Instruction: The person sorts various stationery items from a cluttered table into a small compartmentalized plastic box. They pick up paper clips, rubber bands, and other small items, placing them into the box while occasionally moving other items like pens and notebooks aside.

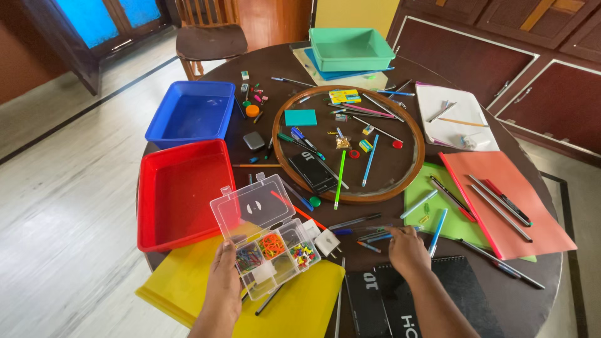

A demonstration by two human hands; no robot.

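Two hands: left hand (224, 268) gripping clear organiser box (266, 241), right hand (407, 250) flat, fingers spread over pens (369, 236).

Round dark wooden table (538, 281), wooden chair (210, 37), pale plank floor (69, 188), dark cabinet doors (501, 50), blue-lit window (94, 19)

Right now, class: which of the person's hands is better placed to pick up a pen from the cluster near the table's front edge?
Right. The right hand already lies on the pens, while the left hand holds the open organizer box.
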